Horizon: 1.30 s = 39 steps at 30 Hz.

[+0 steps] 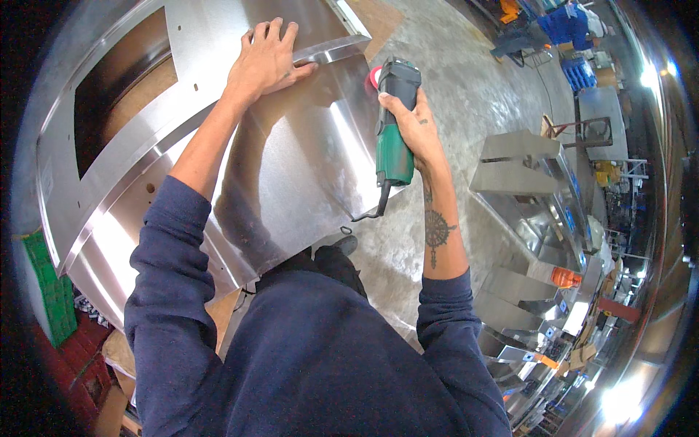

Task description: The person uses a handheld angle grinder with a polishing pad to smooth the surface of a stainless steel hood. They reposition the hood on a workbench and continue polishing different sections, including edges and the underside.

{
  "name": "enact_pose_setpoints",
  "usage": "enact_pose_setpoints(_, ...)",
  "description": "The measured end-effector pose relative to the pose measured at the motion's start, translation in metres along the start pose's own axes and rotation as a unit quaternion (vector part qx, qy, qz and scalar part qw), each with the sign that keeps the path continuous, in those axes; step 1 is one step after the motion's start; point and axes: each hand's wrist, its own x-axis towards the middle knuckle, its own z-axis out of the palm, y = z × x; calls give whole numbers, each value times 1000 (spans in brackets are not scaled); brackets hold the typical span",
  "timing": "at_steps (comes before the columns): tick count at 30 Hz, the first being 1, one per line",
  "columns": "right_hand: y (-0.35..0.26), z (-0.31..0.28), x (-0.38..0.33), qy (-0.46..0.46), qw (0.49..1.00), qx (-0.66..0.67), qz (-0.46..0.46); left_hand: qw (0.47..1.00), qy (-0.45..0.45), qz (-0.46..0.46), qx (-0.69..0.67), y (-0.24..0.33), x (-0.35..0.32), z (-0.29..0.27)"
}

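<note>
The right hand (417, 130) is gripping a green-and-black angle grinder (392, 154) at the frame's upper centre, beside a metal panel (309, 156), while the left hand (268, 60) is resting splayed on it, further left.

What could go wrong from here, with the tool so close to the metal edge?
The right hand alone grips the green power tool; if its pink disc caught the panel's edge, it might kick.
The bare left hand lies flat on the metal panel, so a slip could cut it.
The black cord hangs by the panel's lower corner and might snag there.
</note>
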Motion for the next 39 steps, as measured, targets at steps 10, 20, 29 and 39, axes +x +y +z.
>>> enact_pose_setpoints(10, -5, 5, 18, 3, 1000, -3, -14, 1000, -3, -4, -7, 4, 0, 1)
enact_pose_setpoints(20, -18, 8, 31, -11, 999, -33, -5, 1000, 7, -5, -3, 6, 0, 4)
enact_pose_setpoints(29, -22, 12, 38, -6, 1000, -26, -8, 1000, 4, -5, 0, 7, 1, 5)
enact_pose_setpoints(39, -14, 11, 44, -3, 999, -49, -14, 1000, 14, 0, -1, 7, 1, 6)
